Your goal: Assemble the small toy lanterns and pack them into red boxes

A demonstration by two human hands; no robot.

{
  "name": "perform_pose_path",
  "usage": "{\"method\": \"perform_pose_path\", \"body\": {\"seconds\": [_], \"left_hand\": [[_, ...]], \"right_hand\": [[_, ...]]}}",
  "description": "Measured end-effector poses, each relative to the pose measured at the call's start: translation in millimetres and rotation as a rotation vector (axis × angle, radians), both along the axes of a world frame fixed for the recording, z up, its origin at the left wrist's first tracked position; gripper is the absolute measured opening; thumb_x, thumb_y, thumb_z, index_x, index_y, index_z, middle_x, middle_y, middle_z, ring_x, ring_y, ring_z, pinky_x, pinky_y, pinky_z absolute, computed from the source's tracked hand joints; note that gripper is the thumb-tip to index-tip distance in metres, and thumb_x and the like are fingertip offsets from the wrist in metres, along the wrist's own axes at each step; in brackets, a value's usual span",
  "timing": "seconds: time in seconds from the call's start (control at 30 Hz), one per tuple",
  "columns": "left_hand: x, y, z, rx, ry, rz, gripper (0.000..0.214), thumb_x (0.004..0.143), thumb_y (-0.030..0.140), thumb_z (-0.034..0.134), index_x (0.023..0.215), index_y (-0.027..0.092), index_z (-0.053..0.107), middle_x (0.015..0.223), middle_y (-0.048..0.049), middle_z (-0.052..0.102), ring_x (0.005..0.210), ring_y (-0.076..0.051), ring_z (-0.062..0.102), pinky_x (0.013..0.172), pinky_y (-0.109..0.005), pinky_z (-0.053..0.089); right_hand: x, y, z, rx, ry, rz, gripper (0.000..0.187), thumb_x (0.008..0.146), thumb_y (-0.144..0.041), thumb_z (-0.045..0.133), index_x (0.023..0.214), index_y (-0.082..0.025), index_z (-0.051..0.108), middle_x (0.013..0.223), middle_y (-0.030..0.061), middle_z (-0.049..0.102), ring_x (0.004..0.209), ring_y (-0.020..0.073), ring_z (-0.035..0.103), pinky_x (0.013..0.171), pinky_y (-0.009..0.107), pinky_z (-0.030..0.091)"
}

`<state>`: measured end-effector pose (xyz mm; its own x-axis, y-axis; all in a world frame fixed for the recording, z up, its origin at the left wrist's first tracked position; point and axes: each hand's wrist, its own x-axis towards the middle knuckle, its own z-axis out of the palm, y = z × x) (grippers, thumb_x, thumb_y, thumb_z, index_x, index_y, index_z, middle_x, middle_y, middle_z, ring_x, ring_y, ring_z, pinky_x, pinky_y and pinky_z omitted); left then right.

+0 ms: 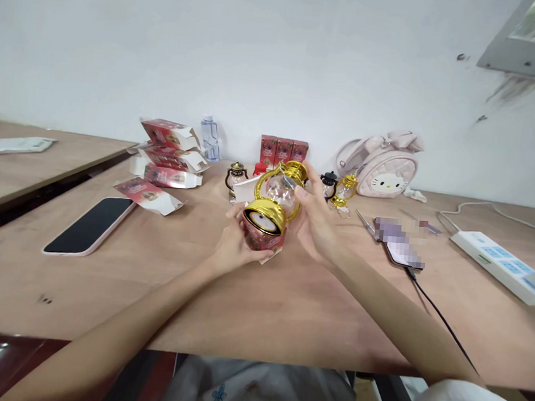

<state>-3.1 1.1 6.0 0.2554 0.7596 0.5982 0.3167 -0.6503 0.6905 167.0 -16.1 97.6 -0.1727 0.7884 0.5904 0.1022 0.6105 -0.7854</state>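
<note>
My right hand [315,220] grips a small gold toy lantern [277,195] with a clear globe, tilted so its round base faces me. Just beneath the lantern, my left hand [236,241] holds a small red printed box [262,237]. Both hands are together above the middle of the wooden table [263,305].
A stack of flat red boxes [172,153] and a black phone [90,225] lie at left. Three upright red boxes [283,150], a water bottle [210,137] and more small lanterns [342,191] stand behind. A pink bag [385,166], a cabled phone [400,245] and a power strip [498,265] lie right.
</note>
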Motion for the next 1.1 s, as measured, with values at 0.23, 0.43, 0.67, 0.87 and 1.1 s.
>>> {"method": "perform_pose_path", "body": {"seconds": [0.23, 0.43, 0.67, 0.87, 1.1], "left_hand": [[5, 2, -7.1, 0.122, -0.078, -0.055, 0.096, 0.060, 0.035, 0.083, 0.127, 0.028, 0.016, 0.137, -0.0168, 0.028, 0.122, -0.033, 0.050, 0.088, -0.054, 0.054], [9, 0, -11.4, 0.092, -0.153, -0.061, 0.086, 0.063, 0.030, 0.082, 0.123, 0.028, 0.019, 0.135, -0.0161, 0.029, 0.125, -0.032, 0.048, 0.082, -0.048, 0.059], [8, 0, -6.6, 0.122, -0.112, -0.111, 0.084, 0.067, 0.028, 0.079, 0.125, 0.030, 0.019, 0.132, -0.0134, 0.032, 0.126, -0.034, 0.046, 0.082, -0.048, 0.060], [7, 1, -8.0, 0.138, -0.102, -0.146, 0.090, 0.066, 0.029, 0.080, 0.129, 0.031, 0.015, 0.132, -0.0145, 0.034, 0.127, -0.033, 0.045, 0.082, -0.048, 0.060], [8, -7, -7.5, 0.181, -0.089, -0.215, 0.099, 0.066, 0.027, 0.080, 0.137, 0.038, 0.012, 0.140, -0.0142, 0.030, 0.126, -0.035, 0.047, 0.083, -0.053, 0.059]], "right_hand": [[3, 14, -11.8, 0.133, -0.182, -0.193, 0.053, 0.094, -0.046, 0.040, 0.143, -0.036, 0.022, 0.145, 0.0043, 0.039, 0.120, 0.0189, 0.053, 0.095, 0.039, 0.052], [7, 9, -7.1, 0.247, -0.266, -0.288, 0.069, 0.088, -0.031, 0.055, 0.145, -0.032, 0.017, 0.146, 0.0068, 0.037, 0.129, 0.0234, 0.045, 0.102, 0.045, 0.047], [11, -6, 4.0, 0.208, -0.451, -0.196, 0.069, 0.077, -0.026, 0.065, 0.137, -0.030, 0.032, 0.134, 0.0043, 0.051, 0.116, 0.0245, 0.056, 0.096, 0.040, 0.048], [17, -3, 7.3, 0.069, -0.539, -0.196, 0.060, 0.068, -0.029, 0.072, 0.119, -0.026, 0.042, 0.111, 0.0035, 0.062, 0.103, 0.0256, 0.059, 0.086, 0.041, 0.049], [23, 0, 9.9, 0.079, -0.685, -0.120, 0.031, 0.068, -0.028, 0.073, 0.090, -0.023, 0.052, 0.095, 0.0016, 0.064, 0.092, 0.0216, 0.059, 0.075, 0.034, 0.046]]}}
